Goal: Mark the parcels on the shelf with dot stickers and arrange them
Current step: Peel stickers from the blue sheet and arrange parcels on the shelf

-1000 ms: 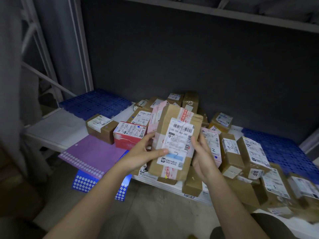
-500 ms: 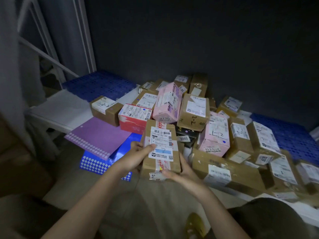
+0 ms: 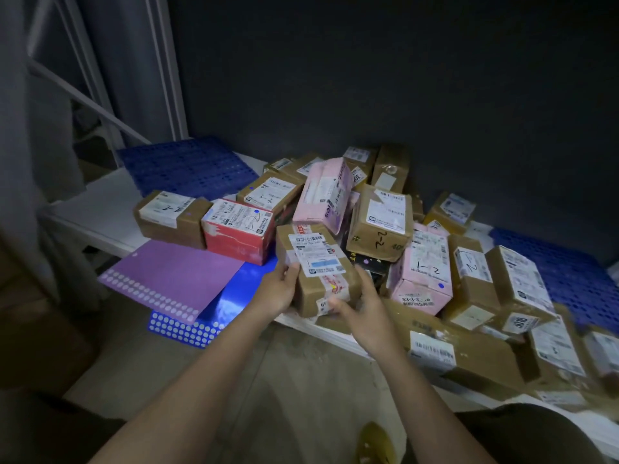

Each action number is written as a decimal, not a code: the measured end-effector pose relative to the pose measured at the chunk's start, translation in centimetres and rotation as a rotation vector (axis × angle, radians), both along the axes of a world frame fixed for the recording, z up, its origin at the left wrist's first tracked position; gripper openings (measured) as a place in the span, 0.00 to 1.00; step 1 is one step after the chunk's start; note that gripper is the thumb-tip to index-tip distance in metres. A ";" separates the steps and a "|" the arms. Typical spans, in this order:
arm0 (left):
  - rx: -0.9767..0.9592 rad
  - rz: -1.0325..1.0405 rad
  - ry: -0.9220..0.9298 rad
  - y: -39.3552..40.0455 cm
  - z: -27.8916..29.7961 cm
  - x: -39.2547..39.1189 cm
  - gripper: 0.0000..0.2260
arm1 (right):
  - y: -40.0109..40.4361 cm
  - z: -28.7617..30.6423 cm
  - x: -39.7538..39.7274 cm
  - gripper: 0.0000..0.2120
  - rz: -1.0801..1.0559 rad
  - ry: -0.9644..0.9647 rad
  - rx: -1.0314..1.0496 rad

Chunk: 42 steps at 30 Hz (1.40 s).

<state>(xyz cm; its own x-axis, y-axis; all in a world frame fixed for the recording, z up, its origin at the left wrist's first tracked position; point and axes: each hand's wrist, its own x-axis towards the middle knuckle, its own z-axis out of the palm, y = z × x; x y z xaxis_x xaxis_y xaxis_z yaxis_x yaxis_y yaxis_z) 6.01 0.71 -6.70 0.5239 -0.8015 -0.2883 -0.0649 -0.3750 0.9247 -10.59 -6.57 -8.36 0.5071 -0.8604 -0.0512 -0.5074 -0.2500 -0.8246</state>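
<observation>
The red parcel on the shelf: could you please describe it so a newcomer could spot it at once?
Start at the purple sticker sheet hanging over the white shelf edge. Right behind its far right corner lies the red parcel, between two brown parcels. It is the only red box, with a blue dot on its white label.

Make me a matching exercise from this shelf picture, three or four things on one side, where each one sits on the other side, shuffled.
Things:
1. red parcel
2. purple sticker sheet
3. brown parcel
4. pink parcel marked 1-2

Places:
A. between both hands
B. hanging over the shelf's front edge
C. right of the held box
D. left of the held box, on the shelf

Pairs: 1-D, 2-B, 3-A, 4-C
</observation>
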 end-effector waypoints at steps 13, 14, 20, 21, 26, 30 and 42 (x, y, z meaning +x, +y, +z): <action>-0.085 0.206 -0.077 2.0 -1.8 2.2 0.12 | 3.4 -0.1 2.2 0.25 -0.023 0.026 -0.690; -0.101 0.275 -0.104 2.8 -2.5 2.9 0.11 | 4.0 -0.1 2.9 0.22 0.009 -0.022 -0.756; -0.026 0.601 -0.158 8.6 -6.5 6.4 0.07 | 8.0 -2.5 8.3 0.13 0.313 -0.076 -0.728; -0.017 0.640 -0.155 9.3 -7.1 6.8 0.07 | 8.7 -3.6 8.9 0.11 0.329 -0.069 -0.657; 0.057 0.642 -0.340 12.0 -9.0 6.7 0.07 | 11.0 -8.8 10.1 0.04 0.199 0.035 -0.288; 0.078 0.568 -0.583 12.7 -9.4 6.7 0.09 | 12.2 -10.4 10.5 0.09 0.112 0.032 -0.362; -0.064 0.000 -1.055 10.9 -11.6 7.5 0.12 | 12.0 -11.5 13.3 0.08 -0.248 -0.378 0.412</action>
